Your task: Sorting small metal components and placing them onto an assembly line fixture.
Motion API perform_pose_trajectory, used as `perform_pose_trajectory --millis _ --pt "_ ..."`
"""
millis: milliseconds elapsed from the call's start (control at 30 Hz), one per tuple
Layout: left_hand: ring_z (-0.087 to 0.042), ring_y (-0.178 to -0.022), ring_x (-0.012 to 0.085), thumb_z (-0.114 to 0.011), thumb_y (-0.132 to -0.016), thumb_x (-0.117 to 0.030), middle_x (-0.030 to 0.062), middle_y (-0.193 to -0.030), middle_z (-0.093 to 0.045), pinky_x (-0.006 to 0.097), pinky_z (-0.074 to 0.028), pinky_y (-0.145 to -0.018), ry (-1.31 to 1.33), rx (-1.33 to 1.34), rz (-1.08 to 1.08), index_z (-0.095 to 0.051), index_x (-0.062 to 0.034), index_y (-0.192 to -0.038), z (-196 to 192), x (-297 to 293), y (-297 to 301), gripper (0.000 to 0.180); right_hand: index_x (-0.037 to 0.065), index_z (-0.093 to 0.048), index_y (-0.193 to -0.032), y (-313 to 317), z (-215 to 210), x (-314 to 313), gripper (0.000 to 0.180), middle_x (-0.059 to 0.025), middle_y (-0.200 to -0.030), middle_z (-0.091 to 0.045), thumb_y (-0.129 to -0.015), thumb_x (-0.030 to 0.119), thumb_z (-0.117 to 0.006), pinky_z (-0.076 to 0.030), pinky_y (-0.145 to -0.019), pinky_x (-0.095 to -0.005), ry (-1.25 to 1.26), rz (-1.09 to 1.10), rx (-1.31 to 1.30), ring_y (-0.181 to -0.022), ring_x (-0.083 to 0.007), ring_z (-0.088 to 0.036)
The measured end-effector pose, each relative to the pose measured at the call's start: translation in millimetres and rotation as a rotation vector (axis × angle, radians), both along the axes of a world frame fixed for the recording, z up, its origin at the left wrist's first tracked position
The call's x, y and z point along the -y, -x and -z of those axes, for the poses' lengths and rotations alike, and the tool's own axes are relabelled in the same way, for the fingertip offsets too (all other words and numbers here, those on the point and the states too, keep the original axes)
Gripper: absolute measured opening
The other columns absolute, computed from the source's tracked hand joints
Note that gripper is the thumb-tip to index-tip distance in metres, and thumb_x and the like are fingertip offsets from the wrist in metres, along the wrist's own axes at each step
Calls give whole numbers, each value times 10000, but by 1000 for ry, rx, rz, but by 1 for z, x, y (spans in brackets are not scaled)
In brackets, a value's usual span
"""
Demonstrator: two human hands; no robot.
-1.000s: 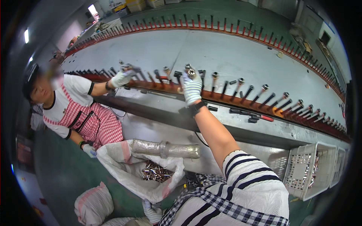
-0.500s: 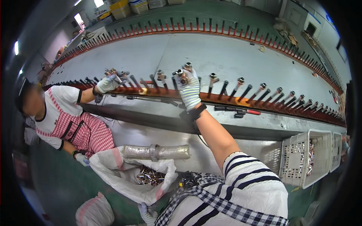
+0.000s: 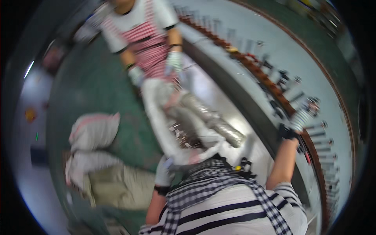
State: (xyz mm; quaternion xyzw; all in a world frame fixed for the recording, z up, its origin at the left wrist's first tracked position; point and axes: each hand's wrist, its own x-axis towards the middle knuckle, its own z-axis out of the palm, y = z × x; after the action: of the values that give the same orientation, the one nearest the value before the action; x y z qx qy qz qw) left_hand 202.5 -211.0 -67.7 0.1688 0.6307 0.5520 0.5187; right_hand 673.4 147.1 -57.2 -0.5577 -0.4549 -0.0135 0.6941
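Both gloved, the right hand [image 3: 302, 117] stretches far up from the striped torso [image 3: 235, 207], while the left hand [image 3: 163, 172] curls close beside it.

Green floor [image 3: 105, 90]; pale grey bench [image 3: 274, 51]; white sack [image 3: 164, 129]; red-and-white striped apron [image 3: 147, 39]; black-and-white striped shirt [image 3: 235, 211]; pale knit gloves on both hands.

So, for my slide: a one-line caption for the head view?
Gloved right hand at a peg on the rack, left hand at the white sack.
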Motion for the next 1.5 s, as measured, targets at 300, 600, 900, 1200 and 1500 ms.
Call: perform_pose_trajectory --millis 300,600,900,1200,1500 --pt "-582 -1051 243 -621 -874 -201 137 -1148 -582 376 -444 -962 -341 458 -203 -454 52 -1259 -12 1 -13 490 -36 -515 -1252 198 -78 57 347 -148 -1311 -523 -913 19 -468 -427 -983 -319 -73 -705 15 -1164 -216 -534" --pt "-625 -816 174 -595 -879 -82 54 -919 -618 326 -549 -775 -401 512 -315 -565 -26 -1082 17 -5 -20 213 21 -562 -1215 291 35 154 484 -206 -1353 -429 -767 166 -677 -312 -1066 -389 801 -1768 672 -1253 -347 -414" --pt "-594 -996 199 -588 -890 -121 72 -1090 -598 351 -479 -908 -421 506 -189 -500 -30 -1245 9 -15 -13 376 20 -527 -1220 217 44 133 387 -136 -1086 -604 -851 108 -602 -481 -547 -276 1193 -1514 348 -623 -156 -565" --pt "-554 -1032 239 -598 -879 -159 129 -1187 -526 367 -487 -866 -338 422 -117 -410 5 -1306 -16 -21 8 495 29 -547 -1211 178 7 98 421 -192 -1214 -547 -855 242 -617 -387 -1006 -395 551 -888 399 -1156 -359 -504" --pt "-496 -1166 274 -643 -848 -245 120 -1303 -490 453 -424 -974 -273 325 -103 -395 -74 -1353 19 -15 8 588 10 -299 -1413 142 -43 -19 665 -200 -1387 -400 -815 48 -587 -285 -1090 -367 22 -478 -217 -1302 -287 -385"
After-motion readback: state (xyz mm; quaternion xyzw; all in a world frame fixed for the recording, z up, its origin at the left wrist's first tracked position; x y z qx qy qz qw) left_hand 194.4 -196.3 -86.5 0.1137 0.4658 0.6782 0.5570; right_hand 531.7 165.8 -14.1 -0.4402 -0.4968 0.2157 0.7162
